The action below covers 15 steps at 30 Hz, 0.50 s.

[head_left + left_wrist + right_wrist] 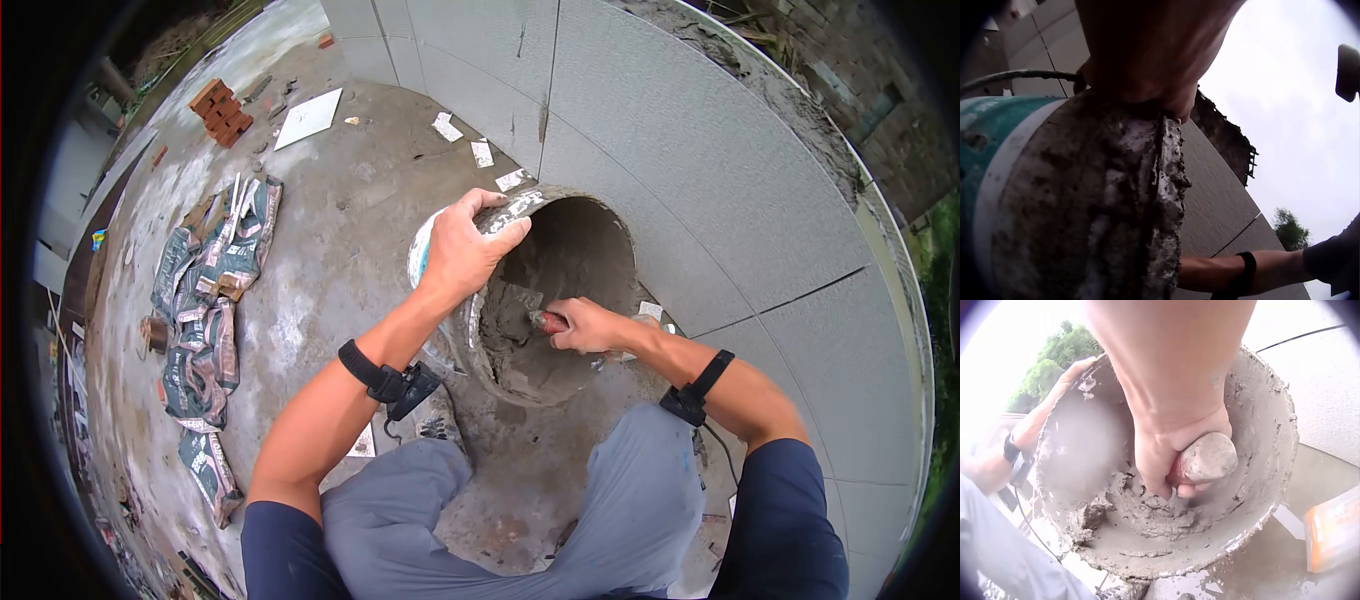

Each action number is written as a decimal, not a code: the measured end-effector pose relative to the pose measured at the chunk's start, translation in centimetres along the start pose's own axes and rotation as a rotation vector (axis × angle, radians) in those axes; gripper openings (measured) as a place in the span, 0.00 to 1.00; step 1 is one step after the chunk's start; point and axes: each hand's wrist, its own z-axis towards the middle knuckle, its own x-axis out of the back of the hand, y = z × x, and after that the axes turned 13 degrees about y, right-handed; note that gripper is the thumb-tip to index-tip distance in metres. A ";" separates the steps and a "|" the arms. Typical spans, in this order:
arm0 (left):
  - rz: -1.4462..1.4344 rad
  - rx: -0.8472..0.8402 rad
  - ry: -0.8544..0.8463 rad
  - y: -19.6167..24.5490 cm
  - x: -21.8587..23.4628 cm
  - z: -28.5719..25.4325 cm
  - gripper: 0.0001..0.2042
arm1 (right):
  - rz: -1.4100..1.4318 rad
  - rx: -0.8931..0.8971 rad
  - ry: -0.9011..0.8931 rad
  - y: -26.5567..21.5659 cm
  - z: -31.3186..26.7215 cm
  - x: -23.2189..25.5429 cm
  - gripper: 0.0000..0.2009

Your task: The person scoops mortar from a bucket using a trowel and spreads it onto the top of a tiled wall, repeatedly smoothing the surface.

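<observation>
A mortar-crusted bucket point(620, 220) lies tipped, its mouth facing me. My left hand point(468, 245) grips its upper rim, with the thumb over the edge; the left wrist view shows the caked rim point(1169, 206) and a teal and white outer wall. Inside the mouth, my right hand point(588, 326) holds a trowel by its red handle point(551, 322), and the blade point(522, 296) is in grey wet mortar point(505, 335). From the right wrist view, the handle's mortar-covered butt point(1210, 457) sticks out of the fist above the mortar point(1166, 519).
A grey tiled wall point(690, 150) rises right behind the bucket. White tile scraps point(482, 153) lie along its foot. Crumpled bags point(205, 330) are on the concrete floor at left, with stacked red bricks point(220, 112) and a white tile point(308, 118) farther off. My knees flank the near side.
</observation>
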 end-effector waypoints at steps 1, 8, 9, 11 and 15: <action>0.002 0.031 -0.002 0.0 0.1 0.3 0.22 | -0.009 0.007 0.004 -1.4 -0.7 1.0 0.14; -0.060 0.068 0.020 -2.4 0.3 2.3 0.24 | 0.277 -0.218 0.031 -5.0 -6.8 4.0 0.13; -0.073 0.058 0.028 -2.4 0.6 2.6 0.24 | 0.261 -0.215 0.039 -5.6 -8.0 4.7 0.13; -0.086 0.166 0.017 -2.4 1.3 3.5 0.24 | 0.163 -0.217 0.111 -6.2 -10.5 6.4 0.13; -0.061 0.187 0.031 -2.3 2.9 5.1 0.23 | 0.139 -0.181 0.167 -8.7 -16.8 12.2 0.13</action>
